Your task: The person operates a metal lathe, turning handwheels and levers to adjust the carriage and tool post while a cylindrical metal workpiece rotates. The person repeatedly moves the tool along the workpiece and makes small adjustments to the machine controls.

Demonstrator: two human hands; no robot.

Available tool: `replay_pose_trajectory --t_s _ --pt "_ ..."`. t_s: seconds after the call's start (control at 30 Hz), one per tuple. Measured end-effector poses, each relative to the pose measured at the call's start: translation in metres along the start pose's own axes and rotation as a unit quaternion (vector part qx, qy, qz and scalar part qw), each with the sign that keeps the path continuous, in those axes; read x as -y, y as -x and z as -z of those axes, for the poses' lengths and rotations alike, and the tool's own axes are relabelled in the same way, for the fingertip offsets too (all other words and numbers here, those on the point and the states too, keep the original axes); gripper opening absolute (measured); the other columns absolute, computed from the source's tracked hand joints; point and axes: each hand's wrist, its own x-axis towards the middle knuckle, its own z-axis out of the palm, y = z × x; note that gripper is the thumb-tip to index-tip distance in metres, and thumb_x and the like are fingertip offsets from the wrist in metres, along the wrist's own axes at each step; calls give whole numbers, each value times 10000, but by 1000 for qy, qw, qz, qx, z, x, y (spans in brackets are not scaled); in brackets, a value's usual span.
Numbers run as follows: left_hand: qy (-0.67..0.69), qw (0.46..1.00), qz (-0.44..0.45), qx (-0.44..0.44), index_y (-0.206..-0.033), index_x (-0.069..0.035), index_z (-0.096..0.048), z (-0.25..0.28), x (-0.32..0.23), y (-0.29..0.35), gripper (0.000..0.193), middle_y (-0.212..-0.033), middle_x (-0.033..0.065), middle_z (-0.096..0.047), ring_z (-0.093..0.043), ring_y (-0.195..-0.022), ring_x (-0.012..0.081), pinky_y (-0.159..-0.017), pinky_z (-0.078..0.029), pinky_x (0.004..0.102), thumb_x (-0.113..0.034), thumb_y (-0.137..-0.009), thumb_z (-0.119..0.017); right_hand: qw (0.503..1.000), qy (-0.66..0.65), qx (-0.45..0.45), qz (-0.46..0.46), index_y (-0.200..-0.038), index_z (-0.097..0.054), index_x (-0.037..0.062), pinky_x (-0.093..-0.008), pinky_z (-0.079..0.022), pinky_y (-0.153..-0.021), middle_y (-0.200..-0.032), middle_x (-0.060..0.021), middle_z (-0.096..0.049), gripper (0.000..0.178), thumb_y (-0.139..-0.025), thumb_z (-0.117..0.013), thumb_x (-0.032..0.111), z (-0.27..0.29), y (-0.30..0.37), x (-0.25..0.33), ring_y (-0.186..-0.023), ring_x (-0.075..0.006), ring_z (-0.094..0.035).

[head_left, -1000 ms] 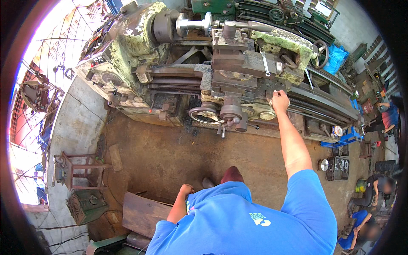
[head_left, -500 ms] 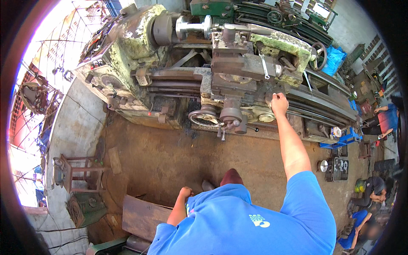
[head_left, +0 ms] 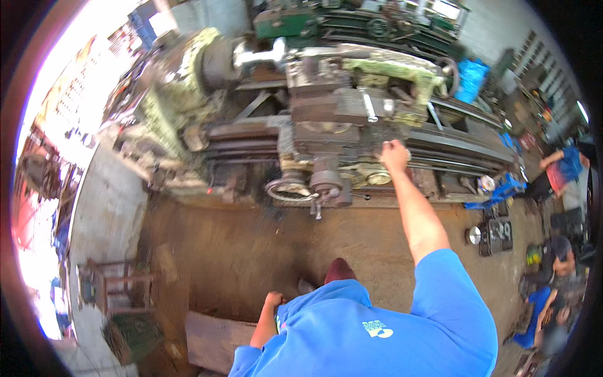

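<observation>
A large worn metal lathe (head_left: 326, 112) stands in front of me. My right hand (head_left: 394, 155) reaches out to its carriage, right of the tool slide, with fingers closed; whatever they grip there is hidden. A spanner (head_left: 369, 105) lies on the slide just beyond that hand. Left of it are the carriage handwheel (head_left: 289, 190) and a round crank hub (head_left: 326, 179). A shiny flanged metal workpiece (head_left: 259, 56) sits at the dark chuck (head_left: 218, 66). Close to my body, my left hand (head_left: 274, 299) is held low in a loose fist, touching no part of the lathe.
A wooden stool (head_left: 125, 286) and a brown board (head_left: 210, 339) are at the lower left. On the right are a black crate (head_left: 496, 237) of parts and a blue stand (head_left: 502, 191). Other people (head_left: 559, 173) are at the far right. A green machine (head_left: 286, 24) stands behind.
The view has turned and blurred, so the lathe appears farther left and the stool lower. My right hand stays at the same part of the carriage; my left hand keeps its fist.
</observation>
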Motion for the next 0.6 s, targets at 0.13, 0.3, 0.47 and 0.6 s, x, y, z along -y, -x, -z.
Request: replay_pose_trajectory --t_s 0.13,0.3,0.47,0.6 --pt "-157 981 -116 14 -628 -69 -679 4 -2 6 223 -666 161 -658 -625 -608 311 -577 -476 462 -186 -781 -566 980 111 -45 156 -708 -664 52 -471 -476 -552 -646 -164 -620 243 -775 -603 277 -11 0 -7 -588 -351 -616" --pt "-164 978 -120 39 -621 -28 -647 -15 -42 21 199 -642 150 -649 -596 -556 262 -531 -458 458 -163 -762 -604 992 -96 -76 -35 -838 -652 28 -465 -529 -708 -787 -202 -672 187 -816 -632 213 6 13 7 -768 -410 -656" --pt "-180 976 -68 104 -634 -27 -649 -42 -89 10 203 -642 147 -646 -594 -555 259 -527 -457 454 -170 -771 -603 978 -116 -121 120 -1129 -630 57 -404 -524 -809 -1135 -172 -650 317 -812 -636 49 31 74 5 -914 -350 -652" --pt "-206 964 -79 150 -645 -26 -650 -38 -120 7 206 -642 145 -644 -592 -553 256 -524 -457 450 -176 -778 -602 978 -169 110 -46 -1420 -455 185 -422 -511 -889 -1198 -181 -642 583 -861 -623 172 56 159 -48 -1037 -355 -638"
